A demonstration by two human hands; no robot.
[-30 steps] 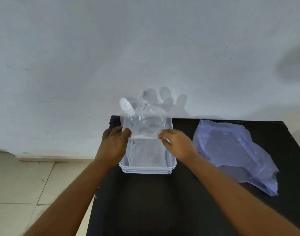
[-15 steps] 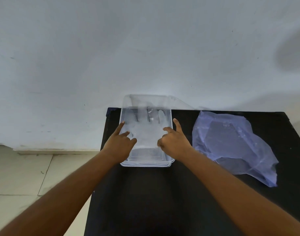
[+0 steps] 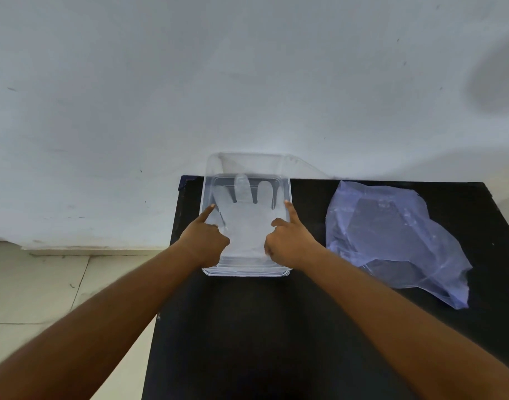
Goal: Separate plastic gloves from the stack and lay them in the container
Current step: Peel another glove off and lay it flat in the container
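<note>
A clear plastic container stands at the back left of a black table. A see-through plastic glove lies flat inside it, fingers pointing away from me. My left hand rests on the glove's left side and my right hand on its right side. Each hand has its index finger stretched forward onto the plastic and the other fingers curled; neither grips anything. The stack of gloves sits in a bluish plastic bag to the right of the container, apart from both hands.
The black table ends just left of the container, above a tiled floor. A white wall rises right behind the table's far edge. The container's clear lid leans against that wall.
A second ago both hands held the glove up by its cuff above the container. The glove now lies flat inside, and both hands have let go and press it with index fingers.
</note>
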